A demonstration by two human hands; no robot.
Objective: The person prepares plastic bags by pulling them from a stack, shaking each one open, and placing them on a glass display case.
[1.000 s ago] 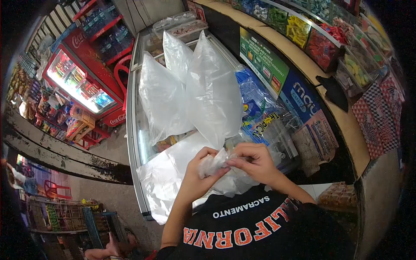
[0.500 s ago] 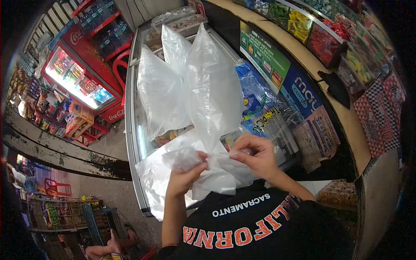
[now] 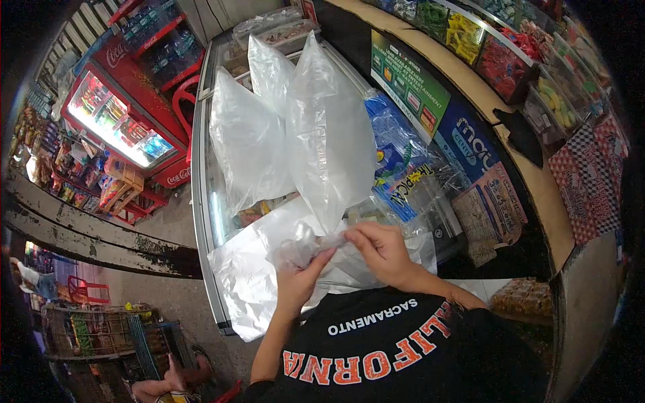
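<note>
Head view, looking down over the wearer's black printed T-shirt (image 3: 396,349). Both forearms rise from the lower edge and bend inward, so that the hands meet just above the chest. The left hand (image 3: 299,279) is raised with the wrist straight and the fingers curled, thumb and fingertips pinching the twisted neck of an inflated clear plastic bag (image 3: 329,141). The right hand (image 3: 383,252) lies at 3 o'clock of the left, almost touching it, palm turned down and fingers bent, pinching the same bunched neck from the other side. The gathered plastic runs between the two hands and spills to 9 o'clock of the left hand as a crumpled tuft. The bag's swollen body stands at 12 o'clock of the hands, tapering down to the grip. Two more inflated clear bags (image 3: 245,144) stand just beside it at 10 to 11 o'clock, and a flat sheet of clear plastic (image 3: 252,269) lies under the hands. All rest on the glass lid of a chest freezer (image 3: 201,201). A blue printed package (image 3: 403,168) lies at 1 o'clock of the hands, and a red Coca-Cola cooler (image 3: 127,114) stands well apart at 10 o'clock.
</note>
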